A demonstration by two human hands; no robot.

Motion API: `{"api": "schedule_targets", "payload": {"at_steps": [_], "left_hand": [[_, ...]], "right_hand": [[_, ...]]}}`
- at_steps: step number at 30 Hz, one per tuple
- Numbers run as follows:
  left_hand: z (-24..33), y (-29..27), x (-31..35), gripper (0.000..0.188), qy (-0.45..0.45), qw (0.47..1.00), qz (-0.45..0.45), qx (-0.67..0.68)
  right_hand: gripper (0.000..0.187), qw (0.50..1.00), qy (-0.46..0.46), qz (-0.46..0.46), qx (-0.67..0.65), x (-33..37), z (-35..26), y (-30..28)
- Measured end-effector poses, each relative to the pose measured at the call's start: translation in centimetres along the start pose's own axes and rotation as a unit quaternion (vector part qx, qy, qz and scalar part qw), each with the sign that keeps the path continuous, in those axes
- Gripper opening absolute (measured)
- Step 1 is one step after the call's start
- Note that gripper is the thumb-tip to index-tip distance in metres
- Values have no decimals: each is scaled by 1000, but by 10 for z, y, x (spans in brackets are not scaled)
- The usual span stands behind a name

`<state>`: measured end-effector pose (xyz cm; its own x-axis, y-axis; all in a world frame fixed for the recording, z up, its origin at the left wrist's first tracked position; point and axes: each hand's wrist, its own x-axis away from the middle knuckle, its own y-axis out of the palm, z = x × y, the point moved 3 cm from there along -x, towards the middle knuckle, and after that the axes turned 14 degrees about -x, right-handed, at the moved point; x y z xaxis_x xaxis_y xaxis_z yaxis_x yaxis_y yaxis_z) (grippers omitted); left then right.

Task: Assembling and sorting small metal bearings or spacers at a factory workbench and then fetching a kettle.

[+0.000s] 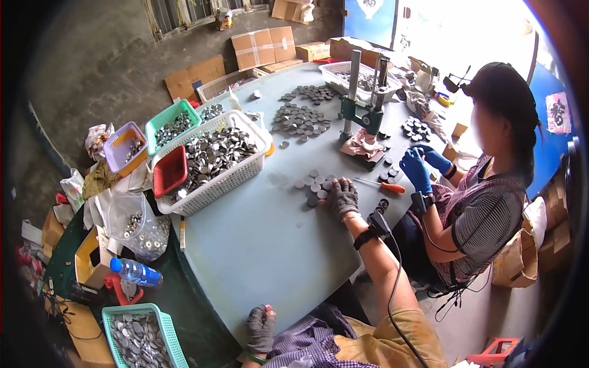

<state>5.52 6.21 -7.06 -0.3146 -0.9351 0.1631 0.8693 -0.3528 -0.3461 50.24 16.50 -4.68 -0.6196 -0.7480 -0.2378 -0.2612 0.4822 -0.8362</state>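
My right hand (342,199), in a grey fingerless glove, reaches across the grey-blue table (270,257). Its fingers are stretched out and lie flat at the edge of a small group of round grey metal discs (316,181), touching the nearest ones. Close to the table's front edge, my left hand (260,329) wears a similar glove. Its fingers are curled in, and whatever they may hold is hidden. A screwdriver (392,187) with an orange-red handle lies to the right of my right hand. Behind it stands a green bench press (363,113) with a pink cloth at its base.
At the right, a co-worker's blue-gloved hands (418,168) are near several discs. More discs (300,119) cover the far table. A white basket (236,161) of metal parts stands left, beside green (161,147) and purple (116,152) baskets. A bottle (138,272) lies lower left.
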Motion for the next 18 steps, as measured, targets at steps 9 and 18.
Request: {"api": "schedule_targets", "payload": {"at_steps": [9, 18], "left_hand": [[-2, 1, -1, 21, 23, 999, 16, -15], [25, -8, 6, 19, 11, 999, -6, -34]], "right_hand": [[53, 958, -285, 37, 16, 38, -58, 34], [37, 979, -200, 30, 39, 5, -78, 71]]}}
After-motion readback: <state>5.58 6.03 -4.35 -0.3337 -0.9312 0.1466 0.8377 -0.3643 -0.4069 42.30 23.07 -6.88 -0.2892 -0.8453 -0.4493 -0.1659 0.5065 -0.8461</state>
